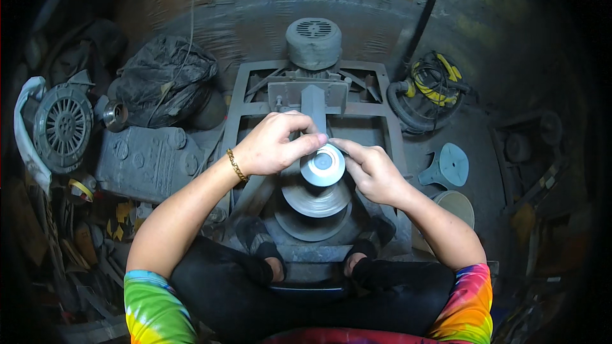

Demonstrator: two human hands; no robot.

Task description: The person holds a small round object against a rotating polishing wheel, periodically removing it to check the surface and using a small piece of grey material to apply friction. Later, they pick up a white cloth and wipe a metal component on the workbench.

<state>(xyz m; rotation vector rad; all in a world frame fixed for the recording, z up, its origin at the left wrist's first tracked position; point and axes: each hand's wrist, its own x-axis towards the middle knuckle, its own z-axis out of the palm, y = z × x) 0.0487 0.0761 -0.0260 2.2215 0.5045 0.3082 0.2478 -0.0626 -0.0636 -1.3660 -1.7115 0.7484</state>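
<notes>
A pale round disc with a ringed centre sits at the top of a stepped spindle, above a wider grey wheel. My left hand comes over its far left edge, fingers curled and thumb tip pressed near the rim. From the right, my right hand is closed too, its bent fingers meeting the left thumb at the disc's far edge. What the fingertips pinch between them, if anything, is too small or hidden to make out. A gold bracelet circles my left wrist.
A dusty motor stands on the metal frame behind the spindle. On the left are a finned round housing, a grey metal block and dark bags. To the right stand a coiled hose, a pale blue stool and a bucket.
</notes>
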